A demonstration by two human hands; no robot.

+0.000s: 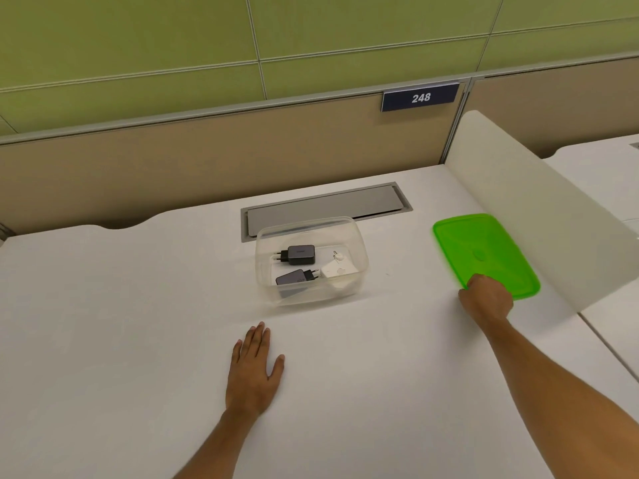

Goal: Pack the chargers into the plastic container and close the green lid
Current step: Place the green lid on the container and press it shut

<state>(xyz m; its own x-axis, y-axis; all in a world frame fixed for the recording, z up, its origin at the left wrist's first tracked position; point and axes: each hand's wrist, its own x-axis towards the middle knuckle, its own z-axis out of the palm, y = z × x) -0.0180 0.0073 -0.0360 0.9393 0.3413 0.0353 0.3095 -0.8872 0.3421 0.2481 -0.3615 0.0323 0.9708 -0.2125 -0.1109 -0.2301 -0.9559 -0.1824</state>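
Three chargers are seen lying inside the clear rectangular plastic container (311,261) at the middle of the white tabletop (103,305): a black plug-in charger (300,254) at the far side, a dark grey charger (295,277) nearer, and a white flat charger (339,270) to their right. The translucent green plastic lid (484,254) is placed well to the right of the container, close against a frosted white divider panel (539,216). Its near edge is met by the right hand (485,299), whose fingers are curled closed at the rim; whether the lid is truly gripped cannot be told, since the fingertips are hidden. The left hand (254,368) is laid flat and open on the tabletop, near and slightly left of the container, with nothing held. Packing appears finished, so fetching the lid is judged to be the step in hand. The lid would best be lifted clear of the divider, carried left, squared over the container's rim and pressed down at the corners, with the container steadied by the left hand. Open tabletop lies between lid and container; the grey cable hatch (325,209) sits just beyond.
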